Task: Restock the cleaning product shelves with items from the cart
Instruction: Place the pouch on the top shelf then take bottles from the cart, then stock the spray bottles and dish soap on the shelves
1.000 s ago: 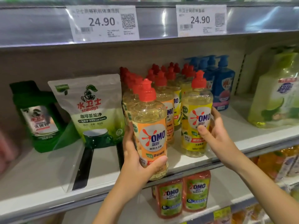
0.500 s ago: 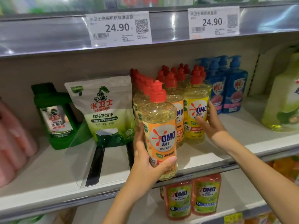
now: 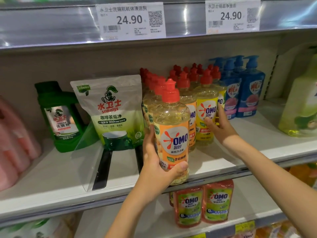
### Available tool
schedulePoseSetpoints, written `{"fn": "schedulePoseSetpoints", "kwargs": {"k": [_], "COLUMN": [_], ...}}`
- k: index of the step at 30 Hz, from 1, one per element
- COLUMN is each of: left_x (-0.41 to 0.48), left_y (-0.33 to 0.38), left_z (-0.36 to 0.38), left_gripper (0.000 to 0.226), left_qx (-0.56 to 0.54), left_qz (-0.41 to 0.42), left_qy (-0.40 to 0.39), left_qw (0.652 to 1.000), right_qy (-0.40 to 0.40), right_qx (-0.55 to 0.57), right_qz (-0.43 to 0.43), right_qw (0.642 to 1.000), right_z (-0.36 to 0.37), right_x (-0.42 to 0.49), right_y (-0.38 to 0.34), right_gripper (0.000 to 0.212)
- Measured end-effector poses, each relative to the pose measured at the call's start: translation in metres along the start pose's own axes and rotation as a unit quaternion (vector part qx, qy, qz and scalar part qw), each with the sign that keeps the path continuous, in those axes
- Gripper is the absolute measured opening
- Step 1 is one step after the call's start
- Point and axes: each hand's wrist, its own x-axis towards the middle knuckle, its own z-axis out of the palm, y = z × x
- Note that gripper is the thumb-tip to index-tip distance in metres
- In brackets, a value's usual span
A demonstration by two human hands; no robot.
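My left hand [image 3: 157, 166] grips an orange-label OMO bottle [image 3: 171, 133] with a red cap, upright at the front edge of the white shelf [image 3: 274, 134]. My right hand [image 3: 219, 125] holds a yellow-label OMO bottle [image 3: 206, 109], fingers wrapped round its right side, thumb on the label. That bottle stands on the shelf in the right-hand row of red-capped OMO bottles [image 3: 188, 74], which run to the back in several rows.
A white-green Seaways pouch [image 3: 111, 114] and a green jug [image 3: 58, 117] stand left of the rows, with a clear divider [image 3: 89, 152] between. Blue pump bottles [image 3: 243, 93] stand right, then a green bottle [image 3: 301, 107]. Pink packs [image 3: 13, 143] lie far left. Red refill pouches [image 3: 204, 203] sit below.
My right hand has pushed the yellow-label bottle back from the shelf front into its row. My left hand keeps the orange-label bottle at the shelf edge.
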Motion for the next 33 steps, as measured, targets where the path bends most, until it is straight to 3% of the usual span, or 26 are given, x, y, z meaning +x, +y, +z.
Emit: {"fn": "schedulePoseSetpoints", "kwargs": {"k": [5, 7, 10, 14, 18, 22, 27, 30, 33], "left_x": [0.0, -0.001, 0.0, -0.01, -0.057, -0.146, -0.285, -0.371, -0.456], "left_y": [0.004, 0.012, 0.025, 0.033, 0.052, 0.058, 0.038, 0.03, 0.034], "left_z": [-0.002, -0.001, 0.0, -0.01, -0.019, -0.018, -0.036, -0.058, -0.075], "left_gripper": [0.114, 0.094, 0.042, 0.026, 0.01, 0.006, 0.016, 0.01, 0.01], "left_qx": [-0.018, -0.053, -0.133, -0.069, -0.043, -0.011, 0.03, 0.071, 0.104], "left_qz": [0.025, 0.031, 0.02, 0.107, 0.152, 0.116, -0.033, -0.113, -0.188], "left_qy": [0.018, 0.033, 0.107, 0.235, 0.266, 0.286, 0.339, 0.418, 0.498], "left_qw": [0.999, 0.998, 0.985, 0.963, 0.951, 0.951, 0.94, 0.899, 0.84], "right_qy": [0.024, 0.064, 0.091, 0.103, 0.067, -0.051, -0.282, -0.407, -0.547], "right_qx": [0.082, 0.083, 0.052, 0.066, 0.127, 0.192, 0.227, 0.234, 0.21], "right_qz": [0.025, 0.038, -0.002, -0.067, -0.087, -0.073, -0.008, 0.037, 0.071], "right_qw": [0.996, 0.994, 0.994, 0.99, 0.986, 0.977, 0.932, 0.882, 0.807], "right_z": [0.003, 0.002, -0.001, -0.004, 0.002, 0.034, 0.112, 0.161, 0.206], "right_x": [-0.025, -0.039, -0.065, -0.109, -0.161, -0.223, -0.31, -0.367, -0.422], "right_y": [-0.008, -0.017, -0.038, -0.068, -0.097, -0.11, -0.106, -0.109, -0.114], "right_gripper": [0.066, 0.059, 0.041, 0.022, 0.01, 0.009, 0.009, 0.009, 0.006]}}
